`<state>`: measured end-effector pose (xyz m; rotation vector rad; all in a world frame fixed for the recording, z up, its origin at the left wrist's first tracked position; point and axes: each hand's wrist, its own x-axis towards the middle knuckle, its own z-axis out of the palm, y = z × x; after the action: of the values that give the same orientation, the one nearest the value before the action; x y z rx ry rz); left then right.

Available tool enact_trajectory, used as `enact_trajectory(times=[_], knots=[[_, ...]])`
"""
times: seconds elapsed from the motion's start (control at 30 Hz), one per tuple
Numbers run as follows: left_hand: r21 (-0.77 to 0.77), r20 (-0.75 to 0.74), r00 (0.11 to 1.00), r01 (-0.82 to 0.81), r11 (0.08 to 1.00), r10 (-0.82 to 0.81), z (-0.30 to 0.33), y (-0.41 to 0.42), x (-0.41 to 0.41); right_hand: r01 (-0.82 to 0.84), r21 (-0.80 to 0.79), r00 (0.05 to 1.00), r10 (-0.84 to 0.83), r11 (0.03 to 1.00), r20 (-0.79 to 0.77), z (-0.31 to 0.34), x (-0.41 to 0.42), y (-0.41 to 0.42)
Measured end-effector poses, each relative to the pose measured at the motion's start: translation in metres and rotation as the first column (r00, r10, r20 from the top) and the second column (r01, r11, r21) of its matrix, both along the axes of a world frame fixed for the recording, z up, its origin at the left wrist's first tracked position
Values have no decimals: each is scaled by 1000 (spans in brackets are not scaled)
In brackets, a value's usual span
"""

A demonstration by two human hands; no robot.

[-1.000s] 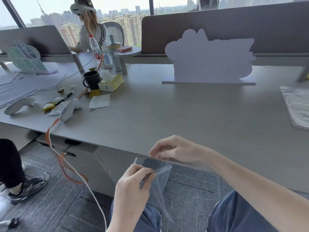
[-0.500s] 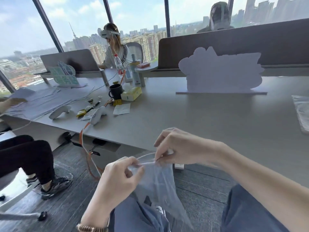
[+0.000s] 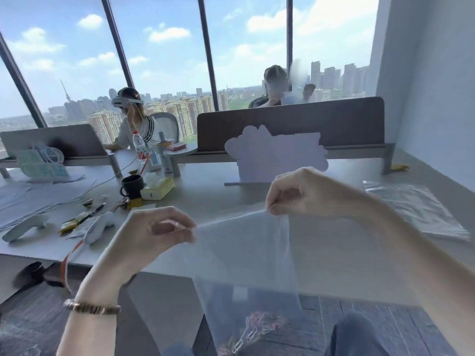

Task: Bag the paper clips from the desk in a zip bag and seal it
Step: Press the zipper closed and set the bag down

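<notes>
Paper clips [image 3: 253, 332], seemingly pooled low, weigh down my limp, slippery zip bag [image 3: 244, 255]; left hand [image 3: 151, 232] and right hand [image 3: 298, 192] pinch its top corners taut

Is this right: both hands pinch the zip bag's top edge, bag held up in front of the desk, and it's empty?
Not empty. The head view shows paper clips piled at the bottom of the zip bag. The rest holds: the left hand and right hand pinch its top edge, held up in front of the desk.
</notes>
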<state>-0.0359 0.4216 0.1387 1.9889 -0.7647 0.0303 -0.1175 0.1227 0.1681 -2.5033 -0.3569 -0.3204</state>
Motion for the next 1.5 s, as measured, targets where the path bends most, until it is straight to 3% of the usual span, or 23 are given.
enact_trajectory(times=[0.13,0.27,0.43,0.7,0.9,1.5], knots=[[-223,8,1000,-16,975,18,34,-34,18,63,175,997,-69,983,29,17,-3,-35],[-321,-22,998,-65,945,61,58,-64,51,138,386,984,-170,912,50,35,4,-57],[-502,-125,989,7,865,-80,63,-103,102,225,531,937,-331,817,112,47,34,-79],[-500,-24,992,97,861,-126,32,-172,182,359,459,883,-455,813,116,35,99,-125],[-587,-154,951,129,800,-266,19,-207,217,389,441,885,-462,809,66,22,138,-145],[-578,-156,931,184,795,-329,16,-267,253,358,531,889,-455,768,59,13,185,-186]])
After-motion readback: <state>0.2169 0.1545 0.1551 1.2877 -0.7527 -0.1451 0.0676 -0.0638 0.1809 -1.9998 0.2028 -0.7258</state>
